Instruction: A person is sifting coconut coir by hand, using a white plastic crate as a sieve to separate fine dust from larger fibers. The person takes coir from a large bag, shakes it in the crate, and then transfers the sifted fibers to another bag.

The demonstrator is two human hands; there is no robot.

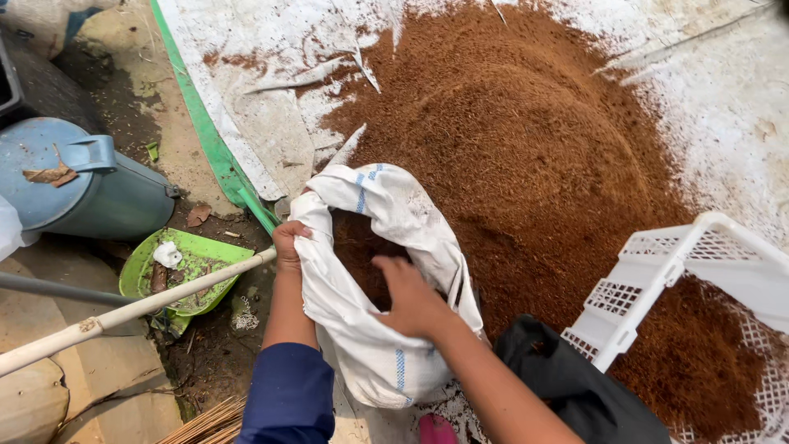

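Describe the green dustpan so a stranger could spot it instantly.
Start at the big brown heap on the white sheet, then look left past the white sack. The dustpan lies on dirt below the blue-grey can: the only bright green scoop, its pale handle pointing left.

A white woven tarpaulin [271,123], creased and edged with a green strip, covered the ground and bore a broad heap of reddish-brown fibrous material [542,156]. A white plastic lattice crate [657,279] rested tilted on the heap's near edge. Beside the tarpaulin lay bare dark soil [214,353], and on it a green plastic dustpan [185,271] with a white handle, a grey-blue metal watering can [82,185] on its side, and dry leaves.
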